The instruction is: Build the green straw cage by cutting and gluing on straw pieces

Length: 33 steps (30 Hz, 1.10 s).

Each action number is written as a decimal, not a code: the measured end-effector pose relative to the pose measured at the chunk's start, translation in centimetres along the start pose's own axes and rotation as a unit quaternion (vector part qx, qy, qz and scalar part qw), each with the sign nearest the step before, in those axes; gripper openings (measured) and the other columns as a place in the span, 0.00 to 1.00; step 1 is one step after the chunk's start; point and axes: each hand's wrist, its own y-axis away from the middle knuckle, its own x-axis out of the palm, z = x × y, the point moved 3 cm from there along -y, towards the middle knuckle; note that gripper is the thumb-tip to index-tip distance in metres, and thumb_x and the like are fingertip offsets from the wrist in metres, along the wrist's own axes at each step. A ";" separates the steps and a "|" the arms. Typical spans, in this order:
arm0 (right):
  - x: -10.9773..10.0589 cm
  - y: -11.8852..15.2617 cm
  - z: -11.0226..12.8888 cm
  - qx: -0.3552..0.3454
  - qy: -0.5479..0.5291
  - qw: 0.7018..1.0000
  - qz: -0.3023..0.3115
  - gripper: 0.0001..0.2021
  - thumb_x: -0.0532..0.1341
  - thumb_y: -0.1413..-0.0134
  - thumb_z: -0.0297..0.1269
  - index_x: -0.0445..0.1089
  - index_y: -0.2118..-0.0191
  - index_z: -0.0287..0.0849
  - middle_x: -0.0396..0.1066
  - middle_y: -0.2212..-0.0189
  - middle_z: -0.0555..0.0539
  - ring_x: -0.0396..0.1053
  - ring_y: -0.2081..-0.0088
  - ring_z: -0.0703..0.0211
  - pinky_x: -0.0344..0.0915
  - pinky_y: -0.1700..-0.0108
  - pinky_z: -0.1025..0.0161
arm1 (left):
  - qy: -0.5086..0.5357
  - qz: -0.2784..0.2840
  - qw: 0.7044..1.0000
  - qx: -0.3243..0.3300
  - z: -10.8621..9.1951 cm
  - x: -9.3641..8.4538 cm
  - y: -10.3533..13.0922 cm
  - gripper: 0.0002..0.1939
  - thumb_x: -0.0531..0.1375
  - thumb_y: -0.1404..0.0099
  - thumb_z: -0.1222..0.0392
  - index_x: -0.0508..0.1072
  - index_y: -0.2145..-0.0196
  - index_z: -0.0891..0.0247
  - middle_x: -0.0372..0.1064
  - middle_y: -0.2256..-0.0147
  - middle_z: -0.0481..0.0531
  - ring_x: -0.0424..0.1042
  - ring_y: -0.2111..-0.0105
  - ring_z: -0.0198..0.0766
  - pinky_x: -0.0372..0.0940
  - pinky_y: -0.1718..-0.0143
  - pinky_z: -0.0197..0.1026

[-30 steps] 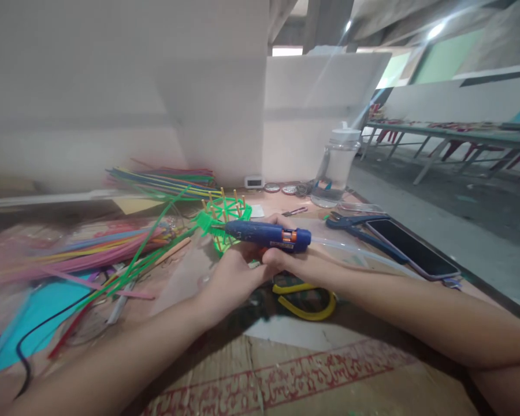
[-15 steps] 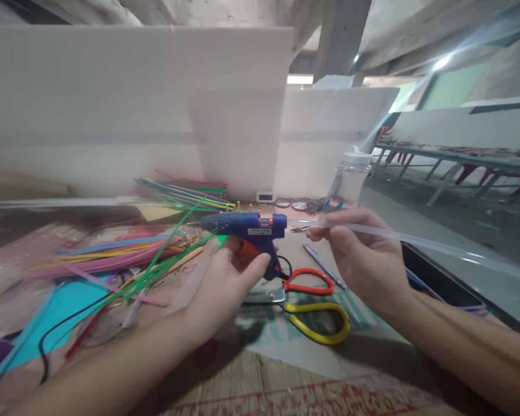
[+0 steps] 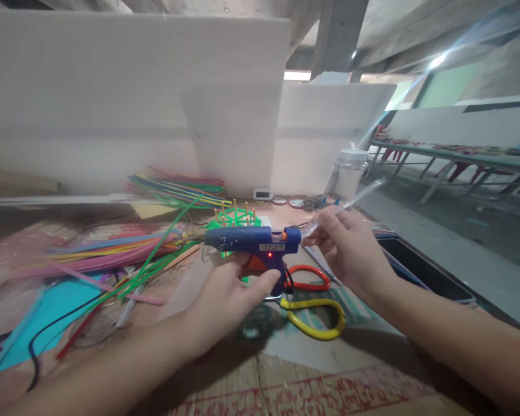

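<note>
Glue gun (image 3: 240, 238) was clamped in the left hand (image 3: 227, 289); the right hand (image 3: 355, 248), apart, pinched a glue stick (image 3: 366, 194) behind it. A dipped nozzle (image 3: 196, 236), if hot, risked scorching pipe cleaners (image 3: 112, 256) left of both hands.

A wooden table (image 3: 225, 378) is carrying the clutter, a red pattern running along its near side. At left, a blue sheet (image 3: 65, 309) is lying below a heap of coloured strips (image 3: 112, 247), seemingly bagged in clear plastic. Another bundle (image 3: 179, 188), a small white display (image 3: 262, 193) and a water bottle (image 3: 346, 176) are lining the back. A green frame (image 3: 237, 218) is sitting mid-table, scissors (image 3: 312, 303) are resting nearer, and a phone (image 3: 429, 270) is lying rightward.
</note>
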 end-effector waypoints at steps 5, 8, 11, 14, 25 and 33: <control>-0.1 0.6 0.0 -0.044 -0.004 0.999 0.021 0.13 0.69 0.43 0.44 0.66 0.71 0.45 0.74 0.79 0.55 0.73 0.75 0.65 0.71 0.66 0.65 | 0.017 0.012 1.000 -0.009 -0.4 -0.2 0.1 0.12 0.61 0.33 0.51 0.73 0.57 0.61 0.80 0.60 0.50 0.78 0.63 0.40 0.69 0.62 0.39; -0.2 1.1 0.0 -0.087 0.022 0.995 0.038 0.13 0.65 0.38 0.42 0.64 0.70 0.46 0.75 0.77 0.55 0.73 0.72 0.64 0.70 0.64 0.63 | 0.016 0.001 1.000 -0.012 -0.6 -0.4 -0.2 0.10 0.60 0.33 0.52 0.73 0.59 0.61 0.80 0.61 0.50 0.78 0.64 0.39 0.68 0.64 0.38; -0.2 1.4 -0.2 -0.116 0.015 0.990 0.082 0.12 0.64 0.37 0.46 0.65 0.68 0.46 0.75 0.74 0.53 0.73 0.69 0.62 0.69 0.62 0.61 | 0.019 0.005 1.000 -0.008 -0.6 -0.1 -0.2 0.10 0.60 0.33 0.53 0.72 0.59 0.61 0.80 0.60 0.50 0.77 0.65 0.38 0.68 0.65 0.38; 0.2 1.4 -1.0 -0.095 0.024 0.986 0.137 0.14 0.66 0.42 0.52 0.69 0.60 0.48 0.75 0.68 0.52 0.73 0.64 0.61 0.69 0.58 0.61 | 0.021 0.001 1.000 -0.003 -0.6 0.0 -0.2 0.11 0.60 0.33 0.53 0.73 0.57 0.62 0.80 0.61 0.50 0.77 0.65 0.38 0.68 0.64 0.38; 1.3 2.2 -4.2 0.063 0.225 0.940 0.250 0.22 0.66 0.49 0.59 0.77 0.59 0.46 0.79 0.64 0.47 0.75 0.62 0.53 0.73 0.61 0.56 | 0.025 0.064 0.997 -0.015 0.9 1.4 0.2 0.14 0.60 0.32 0.49 0.75 0.57 0.61 0.79 0.59 0.53 0.78 0.59 0.43 0.71 0.57 0.42; 1.3 1.6 -2.8 0.017 0.228 0.956 0.183 0.10 0.61 0.40 0.48 0.77 0.62 0.49 0.79 0.65 0.49 0.76 0.62 0.55 0.74 0.60 0.58 | -0.012 0.105 0.993 -0.048 1.8 1.8 -0.7 0.14 0.58 0.31 0.52 0.78 0.55 0.61 0.80 0.55 0.55 0.78 0.56 0.45 0.71 0.53 0.43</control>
